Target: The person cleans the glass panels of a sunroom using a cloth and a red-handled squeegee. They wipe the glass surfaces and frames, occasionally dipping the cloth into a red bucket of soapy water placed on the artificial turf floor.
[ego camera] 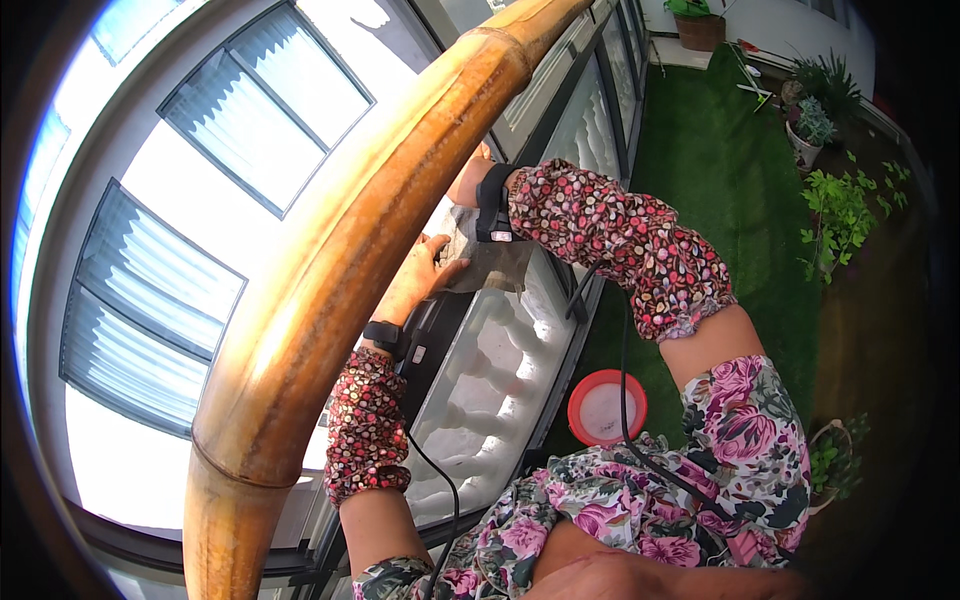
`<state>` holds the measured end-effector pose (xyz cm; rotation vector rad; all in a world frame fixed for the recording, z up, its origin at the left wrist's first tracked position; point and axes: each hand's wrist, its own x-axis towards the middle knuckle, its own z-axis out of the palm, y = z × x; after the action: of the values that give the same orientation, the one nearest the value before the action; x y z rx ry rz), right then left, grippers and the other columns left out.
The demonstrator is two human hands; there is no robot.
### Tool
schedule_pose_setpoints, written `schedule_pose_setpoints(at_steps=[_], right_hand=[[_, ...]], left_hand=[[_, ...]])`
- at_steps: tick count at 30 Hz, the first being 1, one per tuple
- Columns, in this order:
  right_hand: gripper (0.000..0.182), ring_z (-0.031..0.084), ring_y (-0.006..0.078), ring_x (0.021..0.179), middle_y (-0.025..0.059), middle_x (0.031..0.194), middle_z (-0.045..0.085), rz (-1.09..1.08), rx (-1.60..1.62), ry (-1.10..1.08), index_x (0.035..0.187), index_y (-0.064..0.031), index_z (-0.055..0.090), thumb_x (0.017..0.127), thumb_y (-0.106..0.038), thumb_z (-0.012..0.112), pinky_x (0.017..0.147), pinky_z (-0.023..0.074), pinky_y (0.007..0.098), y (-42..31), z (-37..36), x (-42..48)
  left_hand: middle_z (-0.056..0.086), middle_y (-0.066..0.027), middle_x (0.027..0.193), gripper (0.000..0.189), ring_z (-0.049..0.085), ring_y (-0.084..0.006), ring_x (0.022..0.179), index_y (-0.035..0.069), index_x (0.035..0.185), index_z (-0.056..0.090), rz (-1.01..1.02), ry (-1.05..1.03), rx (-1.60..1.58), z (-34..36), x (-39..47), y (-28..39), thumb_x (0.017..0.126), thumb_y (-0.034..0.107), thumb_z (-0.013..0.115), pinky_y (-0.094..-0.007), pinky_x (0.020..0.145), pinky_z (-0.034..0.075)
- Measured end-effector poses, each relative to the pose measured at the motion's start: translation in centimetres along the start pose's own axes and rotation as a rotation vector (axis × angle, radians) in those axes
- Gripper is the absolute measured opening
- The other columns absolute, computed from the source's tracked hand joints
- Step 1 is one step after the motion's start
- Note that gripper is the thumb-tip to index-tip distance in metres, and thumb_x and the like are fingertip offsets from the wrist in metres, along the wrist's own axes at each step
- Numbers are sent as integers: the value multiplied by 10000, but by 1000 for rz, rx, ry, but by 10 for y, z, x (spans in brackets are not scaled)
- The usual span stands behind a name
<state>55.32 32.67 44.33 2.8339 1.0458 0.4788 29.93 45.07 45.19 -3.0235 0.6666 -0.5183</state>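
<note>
My left hand (421, 271) has its thumb and a finger on a grey cloth (487, 266), which hangs over the dark frame (431, 330) of a glass window. My right hand (469, 180) is just above the cloth, beside the window. Most of its fingers are hidden behind a thick bamboo pole (360, 247), so its grip does not show. The pole crosses the view from bottom left to the top, close to the camera. Both wrists wear black straps, and patterned sleeve covers (622, 232) wrap my forearms.
A red bucket (574, 409) of cloudy water stands on green artificial turf (720, 210). Black cables (625, 375) run along my arms. Potted plants (806, 142) line the right side. Stone balusters (480, 364) show through the glass, with curtained windows (270, 97) beyond.
</note>
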Motion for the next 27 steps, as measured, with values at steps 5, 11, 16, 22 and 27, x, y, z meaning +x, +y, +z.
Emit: schedule_pose_setpoints(at_steps=[5,11,16,22,27], right_hand=[[182,691,337,858,173,922,714,-252,215,294,855,-25,727,735,-150,670,726,551,400,-61,-89,-97],[200,642,353,854,142,899,656,-186,807,539,872,-76,692,746,-229,714,778,520,392,-59,-49,-138],[265,598,417,726,206,741,620,-35,1139,737,829,-14,609,917,-264,591,623,479,437,-49,-25,-98],[161,632,341,645,166,679,605,-305,892,1091,884,-77,650,892,-237,660,568,493,400,-140,-90,-143],[148,609,349,631,123,673,564,-353,920,1092,823,-75,579,768,-97,715,560,485,403,-168,-82,-151]], left_hand=[[598,-143,958,462,639,-308,901,121,1182,663,-242,35,-68,12,-78,-45,853,446,679,-408,806,510],[592,-142,974,446,626,-314,939,109,1144,662,-211,-53,-12,22,-62,-45,818,409,712,-413,815,506],[595,-142,1004,429,630,-325,950,115,1173,651,-232,-109,-54,26,-43,-39,834,369,716,-415,819,506],[608,-173,1119,409,632,-359,1009,109,1132,665,-293,-131,-51,25,-57,-51,833,388,683,-443,840,514],[651,-237,1070,392,636,-396,975,41,1049,655,-358,-156,-71,21,-50,-42,832,367,669,-473,815,517]])
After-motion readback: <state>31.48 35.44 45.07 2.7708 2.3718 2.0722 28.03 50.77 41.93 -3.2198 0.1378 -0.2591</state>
